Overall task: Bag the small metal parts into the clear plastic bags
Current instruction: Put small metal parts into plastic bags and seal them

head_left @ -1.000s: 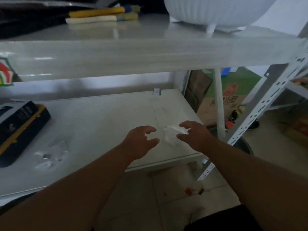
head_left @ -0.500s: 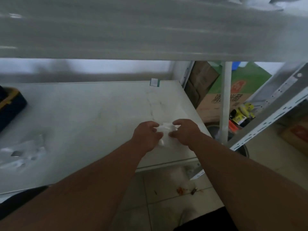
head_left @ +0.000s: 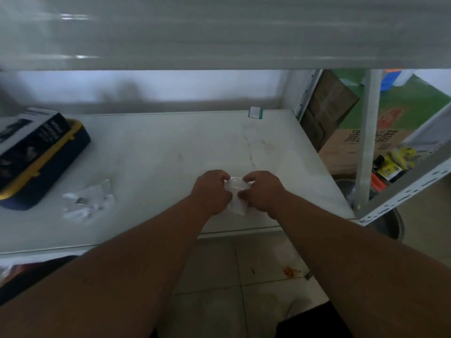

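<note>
A small clear plastic bag (head_left: 236,196) is held over the front right of the white shelf (head_left: 158,157). My left hand (head_left: 211,191) pinches its left side and my right hand (head_left: 262,192) pinches its right side, fingers curled on the plastic. What is inside the bag cannot be made out. To the left on the shelf lie more clear bags (head_left: 89,202), with a small dark metal part (head_left: 80,200) among them.
A dark blue and yellow case with a black box on top (head_left: 36,154) sits at the shelf's left. An upper shelf (head_left: 219,32) overhangs. White uprights (head_left: 366,147), cardboard boxes (head_left: 361,142) and a round bin (head_left: 390,225) stand to the right. Tiled floor lies below.
Both hands came together from apart and took hold of the bag. The view tilted down, so the top shelf's items left the frame.
</note>
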